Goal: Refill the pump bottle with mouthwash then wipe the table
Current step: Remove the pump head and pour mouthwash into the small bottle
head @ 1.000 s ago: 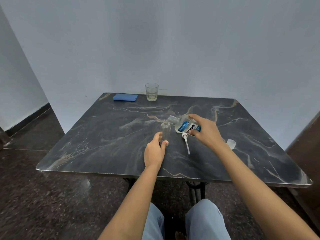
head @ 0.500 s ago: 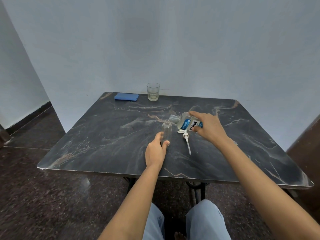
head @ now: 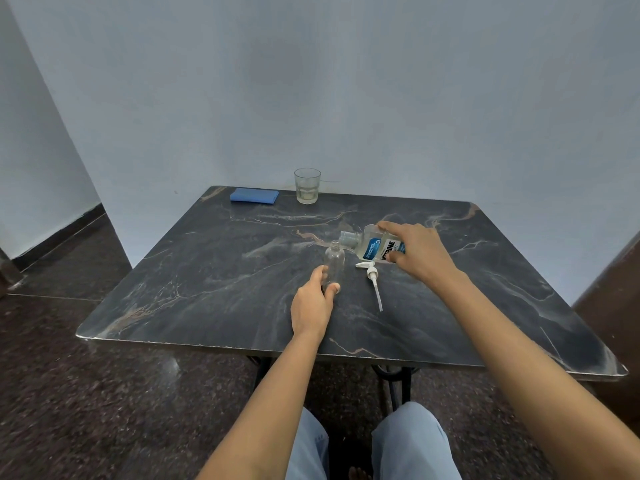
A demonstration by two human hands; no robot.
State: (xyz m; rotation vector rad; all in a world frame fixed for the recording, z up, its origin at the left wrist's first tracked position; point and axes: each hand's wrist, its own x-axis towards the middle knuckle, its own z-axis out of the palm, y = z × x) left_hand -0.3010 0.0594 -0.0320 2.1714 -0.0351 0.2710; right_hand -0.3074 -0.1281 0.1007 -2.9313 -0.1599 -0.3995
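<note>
A small clear plastic pump bottle (head: pixel 334 261), its neck open and the pump removed, is held upright near the middle of a dark marble-patterned table (head: pixel 214 271). The bottle's lower part is pinched by the left hand (head: pixel 311 304), with the thumb pressed to the near right side of its base and the fingers wrapped round the left side; the neck and shoulders rise clear above the grip.

A clear mouthwash bottle with a blue-and-white label (head: pixel 375 245) is gripped by the right hand (head: pixel 420 252) and tipped steeply to the left, almost lying on its side. The fingers are closed over the bottle's upper edge and its rear end, so that only the labelled front and the ribbed open neck are left showing. That neck is pointed toward the pump bottle's mouth and is seen just above and to the right of it; whether the two touch, and whether liquid is passing, cannot be told. Pale liquid is seen inside the mouthwash bottle.

The white pump head with its long dip tube (head: pixel 373 280) is laid flat on the table between the two hands, just below the tilted bottle, its tube pointed toward the near edge.

At the table's far edge, a folded blue cloth (head: pixel 254 196) and a clear drinking glass (head: pixel 307 186) are set near each other, well apart from the hands.
</note>
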